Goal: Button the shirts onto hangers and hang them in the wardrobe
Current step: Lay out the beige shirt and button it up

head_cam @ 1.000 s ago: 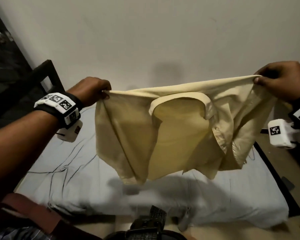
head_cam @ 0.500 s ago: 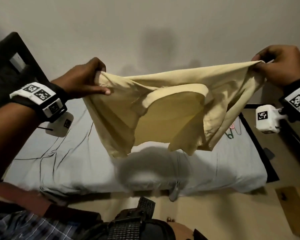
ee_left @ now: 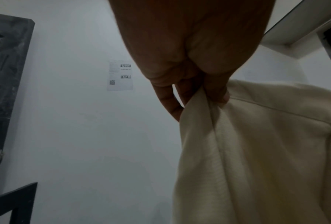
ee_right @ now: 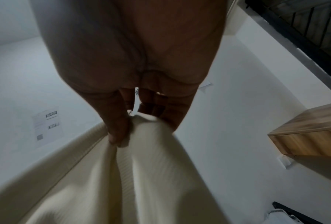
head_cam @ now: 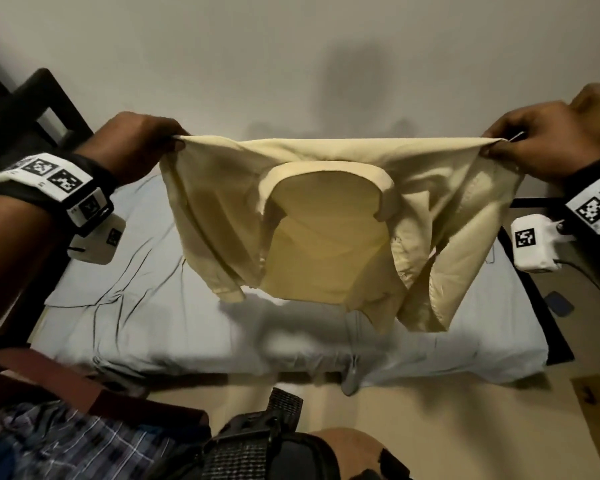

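I've pulled my hands wider apart, so the yellow shirt (head_cam: 329, 233) now hangs taut and level above the bed (head_cam: 125, 306). My left hand (head_cam: 132, 143) at 9 o'clock and right hand (head_cam: 537, 140) at 3 o'clock each pinch a shoulder of the soft, creased cotton.

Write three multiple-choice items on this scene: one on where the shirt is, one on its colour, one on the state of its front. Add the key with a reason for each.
1. Where is the shirt?
A. Held up in the air above the bed
B. Lying flat on the bed
C. Hung in a wardrobe

2. What colour is the shirt?
A. Dark blue
B. Pale yellow
C. Red check

3. How is the shirt's front?
A. Buttoned to the collar
B. Open, with the inside of the back showing
C. Closed over a hanger

Key: 1 A, the left hand and the right hand each pinch a shoulder, and the hem hangs clear of the sheet. 2 B, the head view shows pale yellow cloth. 3 B, the plackets hang apart below the collar.
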